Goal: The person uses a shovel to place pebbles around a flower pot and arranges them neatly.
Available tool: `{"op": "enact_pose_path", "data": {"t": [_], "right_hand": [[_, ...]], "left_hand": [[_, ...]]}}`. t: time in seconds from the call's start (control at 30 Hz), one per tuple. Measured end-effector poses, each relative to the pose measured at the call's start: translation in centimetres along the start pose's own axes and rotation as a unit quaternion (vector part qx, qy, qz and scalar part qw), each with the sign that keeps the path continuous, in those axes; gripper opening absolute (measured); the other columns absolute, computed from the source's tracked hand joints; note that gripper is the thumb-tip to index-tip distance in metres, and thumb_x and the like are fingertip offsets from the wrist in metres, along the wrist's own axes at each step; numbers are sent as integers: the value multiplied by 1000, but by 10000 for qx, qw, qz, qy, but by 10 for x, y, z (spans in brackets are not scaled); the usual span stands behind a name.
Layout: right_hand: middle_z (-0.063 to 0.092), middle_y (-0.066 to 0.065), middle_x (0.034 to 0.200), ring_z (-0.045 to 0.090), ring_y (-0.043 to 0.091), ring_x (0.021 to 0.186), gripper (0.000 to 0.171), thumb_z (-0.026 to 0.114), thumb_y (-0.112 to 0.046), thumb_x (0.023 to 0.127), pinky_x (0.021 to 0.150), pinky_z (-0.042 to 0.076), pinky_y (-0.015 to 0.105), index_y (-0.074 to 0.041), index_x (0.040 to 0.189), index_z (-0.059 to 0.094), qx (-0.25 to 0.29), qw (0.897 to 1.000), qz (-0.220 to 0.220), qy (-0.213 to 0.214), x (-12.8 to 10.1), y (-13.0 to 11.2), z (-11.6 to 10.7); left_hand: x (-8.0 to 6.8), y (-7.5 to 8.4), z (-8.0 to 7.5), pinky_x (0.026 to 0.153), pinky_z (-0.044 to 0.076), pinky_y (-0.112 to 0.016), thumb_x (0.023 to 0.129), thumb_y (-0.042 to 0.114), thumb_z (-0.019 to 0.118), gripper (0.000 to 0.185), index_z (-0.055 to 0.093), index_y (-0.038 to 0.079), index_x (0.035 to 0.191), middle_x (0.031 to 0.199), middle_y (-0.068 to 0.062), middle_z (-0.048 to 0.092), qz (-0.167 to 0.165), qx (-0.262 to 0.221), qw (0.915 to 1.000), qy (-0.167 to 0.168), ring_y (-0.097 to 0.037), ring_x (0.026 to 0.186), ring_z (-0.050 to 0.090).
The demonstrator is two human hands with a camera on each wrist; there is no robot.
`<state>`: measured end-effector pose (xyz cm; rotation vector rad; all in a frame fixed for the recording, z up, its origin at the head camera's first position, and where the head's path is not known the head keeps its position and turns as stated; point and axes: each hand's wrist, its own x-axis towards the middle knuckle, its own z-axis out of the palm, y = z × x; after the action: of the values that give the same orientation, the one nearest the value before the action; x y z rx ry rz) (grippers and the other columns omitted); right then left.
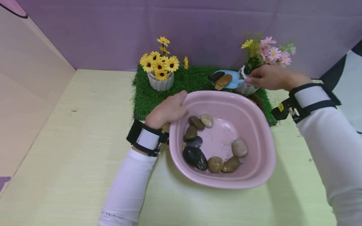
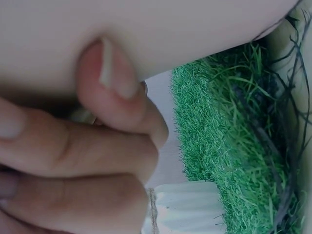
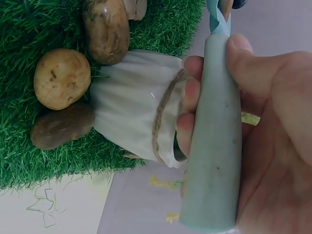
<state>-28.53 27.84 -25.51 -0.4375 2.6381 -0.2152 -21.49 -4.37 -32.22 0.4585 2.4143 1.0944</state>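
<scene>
- Scoop (image 1: 234,81): held over grass (image 1: 195,80), beyond basin (image 1: 223,184), beside white pot (image 1: 245,90); two stones (image 1: 223,81) aboard.
- Right hand (image 1: 272,77) wraps its handle (image 3: 212,136); left hand (image 1: 168,110) pinches basin rim.
- Step, we judge: moving stones by scoop.
- Next, we think, calls for keeping it level, then tipping gently.

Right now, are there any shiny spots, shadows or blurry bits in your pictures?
Head view: glare shines on the pink basin's floor, and a soft shadow falls on the table beside it; left wrist view: the left hand, very close, looks a bit soft; right wrist view: a tiny glint sits on the white pot.
</scene>
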Motion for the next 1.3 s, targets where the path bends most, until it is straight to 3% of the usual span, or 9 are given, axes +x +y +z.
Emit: {"op": "enact_pose_path", "data": {"t": [0.2,0.4,0.53,0.8,1.13,1.3], "right_hand": [[66,25,115,64,34,103,55,38,-41,106,82,53,51,4,130,56,-108,9999,-74,16,0,0,3],[68,16,102,63,27,90,47,40,-42,105,72,50,41,-2,115,63,-393,9992,-81,-69,2,-3,8],[69,17,99,64,27,87,45,42,-41,105,70,51,41,-3,112,64,-461,9988,-172,-69,1,-4,12],[71,15,105,67,30,96,41,45,-39,104,79,53,49,-6,116,66,-455,9985,-294,-121,4,-4,20],[70,12,97,66,27,92,38,44,-37,105,77,51,46,-7,112,67,-414,9984,-352,-127,6,-4,22],[70,15,103,66,30,95,39,44,-37,105,79,51,48,-7,116,66,-443,9983,-339,-168,7,-6,21]], "left_hand": [[0,0,0,52,60,-32,97,5,46,23,44,8,120,101,-17,60,4,-12,10000,0,-24,67,71],[-1,0,1,52,60,-32,98,6,46,23,43,8,120,101,-17,60,-33,-35,10000,-21,-24,66,71],[-1,0,1,52,60,-32,98,6,46,22,44,8,119,101,-16,60,-10,-47,10000,-6,-24,67,70],[0,0,1,51,60,-32,95,3,46,24,44,8,119,101,-16,60,-10,-32,10000,-15,-24,66,71],[0,0,1,52,60,-31,96,5,46,23,44,8,119,101,-16,60,9,0,10000,23,-24,67,71],[0,-1,1,52,60,-31,96,5,46,24,44,8,120,102,-16,60,23,9,10000,26,-24,67,71]]}}
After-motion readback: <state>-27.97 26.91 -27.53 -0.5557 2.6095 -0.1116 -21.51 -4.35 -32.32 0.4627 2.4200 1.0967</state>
